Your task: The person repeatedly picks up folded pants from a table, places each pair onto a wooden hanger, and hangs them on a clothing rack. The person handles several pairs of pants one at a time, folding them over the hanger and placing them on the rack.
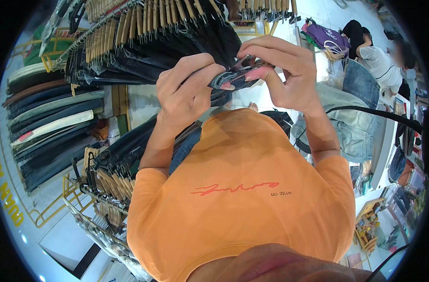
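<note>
My left hand [188,90] pinches one end of a folded piece of dark denim [222,79], in front of my chest. It looks like the waistband of a pair of jeans, though my fingers cover much of it. At its other end, my right hand [288,72] grips the fabric between thumb and fingers. A shiny, partly see-through piece [248,60] shows under the right fingertips; whether it is a clip or a tag I cannot tell. Beyond my hands hang dark jeans [140,68] on a rail.
Wooden clip hangers [144,26] crowd a metal rail ahead. Folded trousers [55,105] are stacked at the left. Below them stands another rack of hangers [112,185]. Light denim garments [352,130] lie at the right, near a black strap [376,114]. A person [380,65] sits farther off.
</note>
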A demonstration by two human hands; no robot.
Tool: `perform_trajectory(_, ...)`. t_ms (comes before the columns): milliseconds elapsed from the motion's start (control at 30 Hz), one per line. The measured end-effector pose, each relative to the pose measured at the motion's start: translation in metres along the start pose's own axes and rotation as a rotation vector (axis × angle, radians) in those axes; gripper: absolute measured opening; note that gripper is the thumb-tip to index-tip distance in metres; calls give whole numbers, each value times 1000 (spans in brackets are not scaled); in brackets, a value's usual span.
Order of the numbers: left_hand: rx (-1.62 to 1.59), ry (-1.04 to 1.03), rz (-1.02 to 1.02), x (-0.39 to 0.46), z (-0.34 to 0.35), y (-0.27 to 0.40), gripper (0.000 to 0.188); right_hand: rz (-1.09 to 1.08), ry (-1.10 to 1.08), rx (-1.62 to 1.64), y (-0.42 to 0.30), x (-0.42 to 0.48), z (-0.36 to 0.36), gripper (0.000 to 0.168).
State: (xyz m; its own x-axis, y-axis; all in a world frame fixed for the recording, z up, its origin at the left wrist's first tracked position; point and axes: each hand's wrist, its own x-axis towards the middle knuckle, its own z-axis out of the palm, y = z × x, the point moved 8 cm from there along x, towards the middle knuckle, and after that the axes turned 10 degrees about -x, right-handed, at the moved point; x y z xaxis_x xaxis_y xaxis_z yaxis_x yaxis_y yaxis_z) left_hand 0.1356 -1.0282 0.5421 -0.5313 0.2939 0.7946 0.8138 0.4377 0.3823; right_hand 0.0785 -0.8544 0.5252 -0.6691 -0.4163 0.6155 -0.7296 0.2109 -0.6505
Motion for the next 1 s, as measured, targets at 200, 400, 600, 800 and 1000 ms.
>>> perform_trajectory(200, -114, -27, -229, 6, -7, -26, 19, 38, -108, 83, 20, 4, 20, 30)
perform_trajectory(400, -153, -193, -497, -18, 7, -45, 27, 220, -144, 95, 28, 2, 45, 25)
perform_trajectory(600, -212, -34, -527, -29, -32, -62, 23, -191, 100, -94, -16, 3, -26, 48)
perform_trajectory(800, -207, 148, -607, -50, -78, -69, 21, 98, 687, -155, 62, -19, -95, 62)
perform_trajectory(1000, -258, 386, -639, -74, -105, -64, 19, 270, -97, 539, 176, 0, 22, 108)
